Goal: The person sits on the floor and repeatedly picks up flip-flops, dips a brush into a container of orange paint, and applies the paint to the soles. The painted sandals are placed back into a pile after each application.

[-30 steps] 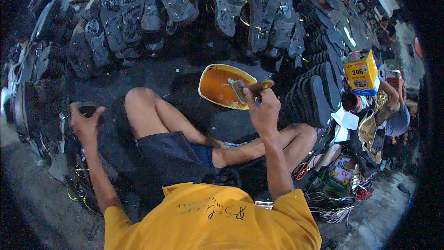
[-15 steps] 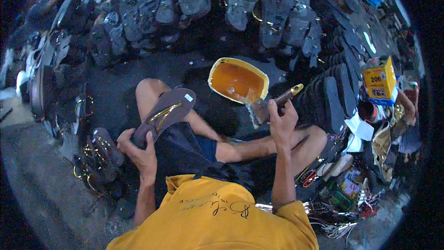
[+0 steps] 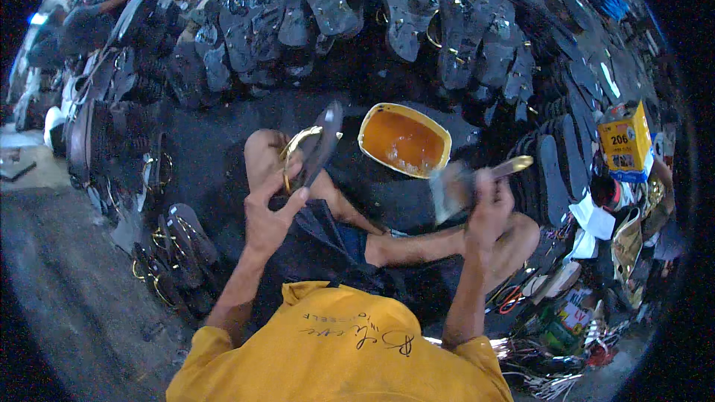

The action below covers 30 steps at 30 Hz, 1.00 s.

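My left hand (image 3: 269,216) grips a dark flip-flop (image 3: 325,150) with gold straps, its sole tilted up on edge and its straps facing left. My right hand (image 3: 491,205) is closed around the handle of a wide flat brush (image 3: 450,192). The brush head is smeared by motion, just beyond the near right corner of a yellow tub (image 3: 445,159). Inside that tub lies an amber liquid (image 3: 401,140) with some bubbles at its near side.
Gold-strapped flip-flops (image 3: 186,242) lie at my left; many more dark flip-flops (image 3: 328,15) line the far side. Stacked dark soles (image 3: 555,171) stand at the right, near a yellow box (image 3: 624,138), white paper (image 3: 592,219) and loose straps (image 3: 544,372).
The left hand has moved up and right, turning the flip-flop from sole-flat to on edge. The right hand and brush shifted slightly right and down. The whole view has shifted too.
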Each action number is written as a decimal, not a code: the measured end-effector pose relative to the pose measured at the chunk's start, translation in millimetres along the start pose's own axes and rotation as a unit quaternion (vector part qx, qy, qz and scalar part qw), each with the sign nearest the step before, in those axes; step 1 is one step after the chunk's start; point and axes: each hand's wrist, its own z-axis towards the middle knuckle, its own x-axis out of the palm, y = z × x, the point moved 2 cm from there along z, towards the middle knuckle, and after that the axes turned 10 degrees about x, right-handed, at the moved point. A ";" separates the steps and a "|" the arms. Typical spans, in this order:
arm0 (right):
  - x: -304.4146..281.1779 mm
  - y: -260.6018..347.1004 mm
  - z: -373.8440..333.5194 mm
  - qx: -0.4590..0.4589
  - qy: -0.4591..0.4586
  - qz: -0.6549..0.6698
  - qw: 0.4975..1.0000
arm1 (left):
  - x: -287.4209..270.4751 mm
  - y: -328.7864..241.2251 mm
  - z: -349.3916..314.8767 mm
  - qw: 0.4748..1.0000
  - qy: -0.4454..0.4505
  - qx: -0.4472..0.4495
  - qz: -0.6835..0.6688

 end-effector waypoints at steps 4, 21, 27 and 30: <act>19.5 53.3 31.5 -0.002 0.074 0.310 0.948 | 55.9 1.0 -2.8 0.770 0.033 -0.204 -0.603; 66.7 126.7 -49.4 -0.144 0.123 0.212 0.959 | 82.7 -35.4 -16.3 0.797 0.069 -0.163 -0.577; 55.6 128.5 -59.0 -0.196 0.175 0.211 0.942 | 72.9 -59.9 16.1 0.806 0.028 -0.049 -0.589; 68.0 97.4 -83.9 -0.178 0.175 0.203 0.947 | 75.2 -78.5 41.7 0.667 0.014 -0.004 -0.745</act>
